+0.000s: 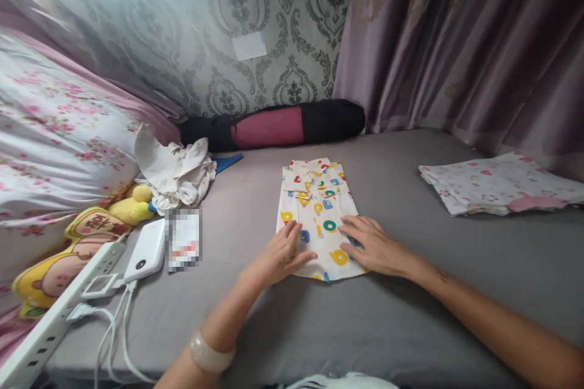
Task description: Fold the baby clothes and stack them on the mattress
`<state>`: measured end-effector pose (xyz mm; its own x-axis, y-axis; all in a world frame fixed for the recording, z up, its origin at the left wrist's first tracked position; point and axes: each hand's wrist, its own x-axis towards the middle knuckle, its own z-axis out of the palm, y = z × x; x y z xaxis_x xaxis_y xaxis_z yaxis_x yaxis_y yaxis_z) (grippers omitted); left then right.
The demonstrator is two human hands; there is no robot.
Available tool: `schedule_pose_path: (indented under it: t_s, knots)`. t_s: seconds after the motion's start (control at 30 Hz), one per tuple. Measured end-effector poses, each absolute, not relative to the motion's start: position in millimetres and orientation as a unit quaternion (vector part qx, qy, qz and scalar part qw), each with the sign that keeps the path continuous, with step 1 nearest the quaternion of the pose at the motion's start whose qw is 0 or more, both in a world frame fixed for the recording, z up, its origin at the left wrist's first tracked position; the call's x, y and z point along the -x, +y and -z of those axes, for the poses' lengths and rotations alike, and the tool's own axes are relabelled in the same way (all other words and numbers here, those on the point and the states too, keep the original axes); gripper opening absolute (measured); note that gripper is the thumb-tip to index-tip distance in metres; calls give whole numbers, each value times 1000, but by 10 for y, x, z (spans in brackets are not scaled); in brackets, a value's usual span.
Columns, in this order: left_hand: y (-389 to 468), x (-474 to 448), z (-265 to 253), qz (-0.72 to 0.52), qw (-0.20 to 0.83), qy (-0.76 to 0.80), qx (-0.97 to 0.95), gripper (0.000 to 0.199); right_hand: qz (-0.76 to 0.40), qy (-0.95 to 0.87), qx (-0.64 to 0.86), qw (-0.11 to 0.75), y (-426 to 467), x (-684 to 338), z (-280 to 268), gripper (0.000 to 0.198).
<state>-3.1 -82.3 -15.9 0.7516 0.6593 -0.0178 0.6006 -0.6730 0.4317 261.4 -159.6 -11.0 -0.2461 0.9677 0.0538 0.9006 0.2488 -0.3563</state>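
A folded white shirt (319, 219) with a colourful print of letters and small figures lies flat on the grey bed sheet (255, 328). Its collar end points away from me, with the sleeves folded inward near the top. My left hand (285, 252) rests on the shirt's lower left edge, fingers stretched out and thumb apart. On the lower right edge lies my right hand (371, 243), its fingers spread over the cloth. Neither hand grips anything that I can see. A pale bracelet (212, 351) circles my left wrist.
To the right lies a folded stack of white printed cloth (497, 185). Crumpled white clothing (180, 170), a yellow plush toy (132, 206), a white power bank (146, 249) and a power strip (59, 310) with cables are at left. A black and maroon long bag (269, 126) lies along the wall.
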Motion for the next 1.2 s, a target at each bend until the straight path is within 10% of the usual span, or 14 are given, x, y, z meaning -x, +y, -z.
schedule_pose_path:
  t_s: [0.4, 0.73, 1.2]
  knots:
    - [-905, 482, -54, -28, 241, 261, -934, 30, -100, -850, 509, 96, -1962, -2810, -40, 26]
    - [-895, 464, 6, -47, 144, 257, -955, 56, -75, -823, 539, 164, -1919, -2898, 150, 60]
    - [-566, 437, 109, -185, 296, 392, -851, 28, -225, -701, 634, 238, -1634, -2951, 117, 29]
